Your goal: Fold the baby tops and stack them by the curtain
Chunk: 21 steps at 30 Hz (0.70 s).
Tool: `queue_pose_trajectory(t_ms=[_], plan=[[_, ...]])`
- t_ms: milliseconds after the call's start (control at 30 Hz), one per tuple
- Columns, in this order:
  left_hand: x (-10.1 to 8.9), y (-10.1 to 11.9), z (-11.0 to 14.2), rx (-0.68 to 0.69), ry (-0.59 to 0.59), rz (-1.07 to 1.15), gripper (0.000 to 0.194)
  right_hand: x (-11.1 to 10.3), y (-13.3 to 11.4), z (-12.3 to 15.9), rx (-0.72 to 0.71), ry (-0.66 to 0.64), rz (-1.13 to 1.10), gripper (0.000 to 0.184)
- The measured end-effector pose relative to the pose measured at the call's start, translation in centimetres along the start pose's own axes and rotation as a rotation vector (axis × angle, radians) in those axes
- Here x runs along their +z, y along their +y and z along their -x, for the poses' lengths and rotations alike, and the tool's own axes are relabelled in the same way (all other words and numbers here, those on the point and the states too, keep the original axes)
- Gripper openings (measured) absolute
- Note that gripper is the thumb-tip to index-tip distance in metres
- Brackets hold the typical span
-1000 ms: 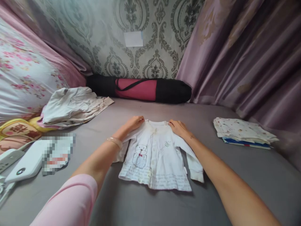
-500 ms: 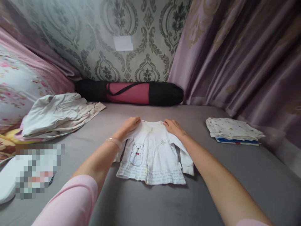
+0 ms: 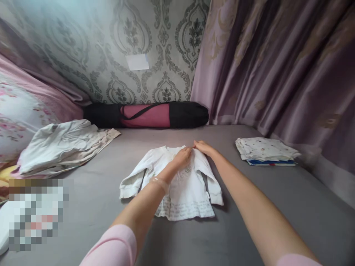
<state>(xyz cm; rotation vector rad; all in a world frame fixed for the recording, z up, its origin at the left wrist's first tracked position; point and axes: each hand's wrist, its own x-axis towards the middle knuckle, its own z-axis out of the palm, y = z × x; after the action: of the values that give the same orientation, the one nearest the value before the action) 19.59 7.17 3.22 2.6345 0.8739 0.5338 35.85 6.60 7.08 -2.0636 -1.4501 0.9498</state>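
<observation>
A small white long-sleeved shirt [image 3: 155, 159] lies flat on the grey sheet, its collar away from me and lines of print along its hem. Across its front reaches my left hand [image 3: 183, 157], fingers closed at the cloth beside the collar. My right hand [image 3: 205, 147] is at the right shoulder, fingertips closed on the edge of the fabric. Both hands nearly meet there. My left forearm hides the bear picture and part of the hem. Both sleeves are spread out to the sides.
A folded stack of clothes [image 3: 266, 149] sits to the right. On the left lies a loose pile of pale clothes [image 3: 63, 144], with a blurred item [image 3: 39, 218] nearer me. A long black and red bag [image 3: 146, 115] rests against the wall, beside purple curtains [image 3: 249, 74].
My left hand has left the left shoulder and crossed right to beside the collar, uncovering the left sleeve. My right hand stays at the right shoulder. The view has shifted slightly.
</observation>
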Motion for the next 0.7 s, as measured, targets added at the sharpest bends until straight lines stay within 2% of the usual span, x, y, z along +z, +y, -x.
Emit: queue_pose_trajectory(t_ms=[67,133,267,333,433,567,633,700], plan=[[1.3,0.3,0.1,-0.045,0.022,-0.041,0.038,-0.4,0.3,0.5,0.076,-0.054,-0.074,0.044],[1.8,0.4,0.5,-0.092,0.020,-0.099,0.041,-0.6,0.8,1.3,0.140,-0.129,-0.136,0.045],[1.6,0.9,1.1,-0.132,-0.026,-0.190,0.045,-1.8,2.2,3.4,0.240,-0.452,-0.495,0.044],[1.3,1.2,1.1,-0.141,-0.038,-0.206,0.046,-3.2,3.3,4.7,0.276,-0.557,-0.645,0.036],[1.2,1.5,1.1,-0.158,-0.049,-0.211,0.047,-6.4,5.2,6.6,0.296,-0.558,-0.561,0.025],[1.1,1.8,1.2,-0.163,-0.074,-0.215,0.054,-11.2,7.8,8.9,0.291,-0.545,-0.402,0.030],[1.1,1.8,1.3,-0.175,-0.090,-0.217,0.057,-12.9,9.2,10.0,0.267,-0.475,-0.391,0.028],[1.0,1.9,1.3,-0.188,-0.101,-0.212,0.059,-13.7,10.4,10.8,0.214,-0.350,-0.433,0.020]])
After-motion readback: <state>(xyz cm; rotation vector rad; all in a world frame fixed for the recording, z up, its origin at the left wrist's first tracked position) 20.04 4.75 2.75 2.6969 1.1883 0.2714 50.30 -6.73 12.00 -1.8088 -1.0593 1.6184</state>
